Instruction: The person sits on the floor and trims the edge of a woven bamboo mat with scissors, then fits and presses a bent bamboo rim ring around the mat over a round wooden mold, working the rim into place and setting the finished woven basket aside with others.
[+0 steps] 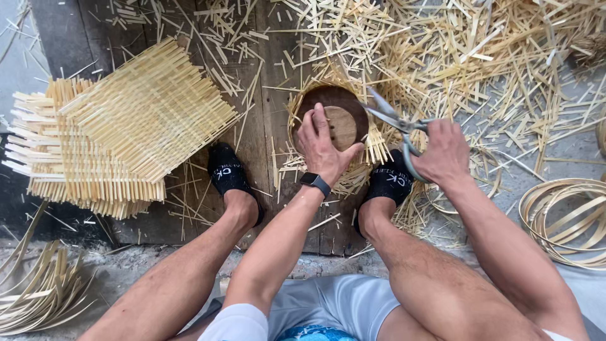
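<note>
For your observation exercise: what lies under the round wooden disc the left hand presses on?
Under the round wooden disc, pressed by the left hand, pale bamboo strips stick out around its rim. Their middle part is covered, so the weave there is hidden.

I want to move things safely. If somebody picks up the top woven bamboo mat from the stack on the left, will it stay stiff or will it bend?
The top woven mat would probably flex a little rather than flop, since its strips look flat and tightly interlaced. It seems light: the strips are thin. The loose ends sticking out at its edges may snag the mats below or snap if pulled roughly.
</note>
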Demonstrator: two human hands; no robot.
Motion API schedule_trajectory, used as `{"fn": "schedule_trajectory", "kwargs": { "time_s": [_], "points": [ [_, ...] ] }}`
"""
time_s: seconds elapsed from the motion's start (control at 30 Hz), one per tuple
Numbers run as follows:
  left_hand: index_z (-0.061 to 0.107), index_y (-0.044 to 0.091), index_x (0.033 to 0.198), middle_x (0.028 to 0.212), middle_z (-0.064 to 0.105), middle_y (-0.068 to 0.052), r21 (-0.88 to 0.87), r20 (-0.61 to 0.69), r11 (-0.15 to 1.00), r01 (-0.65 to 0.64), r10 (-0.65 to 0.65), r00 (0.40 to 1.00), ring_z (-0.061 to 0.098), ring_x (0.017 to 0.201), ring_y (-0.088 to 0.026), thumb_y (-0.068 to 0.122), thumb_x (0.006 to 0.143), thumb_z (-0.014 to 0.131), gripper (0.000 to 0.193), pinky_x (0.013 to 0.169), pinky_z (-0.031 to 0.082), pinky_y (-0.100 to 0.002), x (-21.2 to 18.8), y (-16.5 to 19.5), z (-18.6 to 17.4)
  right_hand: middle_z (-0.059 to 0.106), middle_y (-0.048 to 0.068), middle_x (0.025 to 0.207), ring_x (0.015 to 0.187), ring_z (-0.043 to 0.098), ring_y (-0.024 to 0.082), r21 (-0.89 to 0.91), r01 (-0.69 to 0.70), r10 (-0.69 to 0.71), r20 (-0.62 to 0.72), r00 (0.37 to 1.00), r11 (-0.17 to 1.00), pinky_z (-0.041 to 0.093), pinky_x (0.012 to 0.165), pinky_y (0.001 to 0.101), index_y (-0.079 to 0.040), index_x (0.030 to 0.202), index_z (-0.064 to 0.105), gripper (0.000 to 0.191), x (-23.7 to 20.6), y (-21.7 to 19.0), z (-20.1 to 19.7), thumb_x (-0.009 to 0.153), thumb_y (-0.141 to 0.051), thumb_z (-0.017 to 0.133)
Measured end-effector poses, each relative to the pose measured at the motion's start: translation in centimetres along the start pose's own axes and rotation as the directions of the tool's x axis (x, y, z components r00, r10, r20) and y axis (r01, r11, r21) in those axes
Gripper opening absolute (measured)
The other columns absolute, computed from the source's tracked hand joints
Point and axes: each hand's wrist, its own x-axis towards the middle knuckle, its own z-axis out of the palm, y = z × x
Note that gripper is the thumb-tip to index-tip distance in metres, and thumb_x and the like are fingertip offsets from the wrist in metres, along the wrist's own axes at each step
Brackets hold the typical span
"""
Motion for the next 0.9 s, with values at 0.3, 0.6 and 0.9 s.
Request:
{"fn": "schedule_trajectory", "kwargs": {
  "time_s": [0.3,0.6,0.9],
  "points": [
    [0.022,0.008,0.158,0.144,0.037,-0.026,-0.009,-0.003,0.992,-0.127,0.127,0.992,0.043,0.127,-0.045,0.036,0.057,0.097,0.129,0.109,0.041,-0.053,-0.1,-0.5,1.3,0.057,0.01,0.078,0.072,0.056,0.021,-0.123,0.025,-0.008,0.135,0.991,0.992,0.047,0.057,0.0362,-0.005,0.089,0.06,0.023,1.5,3.6,5.3,0.093,-0.027,0.067],
    [0.025,0.014,0.158,0.146,0.039,-0.019,-0.024,0.162,0.951,-0.307,0.307,0.938,0.044,0.128,-0.044,0.029,0.051,0.096,0.129,0.11,0.041,-0.053,1.2,-2.5,-0.2,0.058,0.01,0.081,0.074,0.058,0.021,-0.113,0.037,-0.009,0.244,0.97,0.993,0.049,0.061,0.0374,-0.006,0.089,0.062,0.027,3.3,5.0,5.3,0.103,-0.029,0.065],
    [0.026,0.019,0.159,0.153,0.035,-0.015,-0.039,0.333,0.923,-0.382,0.373,0.866,0.039,0.134,-0.043,0.032,0.055,0.096,0.126,0.112,0.04,-0.056,2.6,-2.1,-2.5,0.058,0.012,0.081,0.075,0.058,0.023,-0.127,0.158,-0.165,-0.048,0.985,0.979,0.052,0.066,0.0353,-0.003,0.086,0.06,0.045,3.4,3.6,5.9,0.076,-0.045,0.072]
  ]
}}
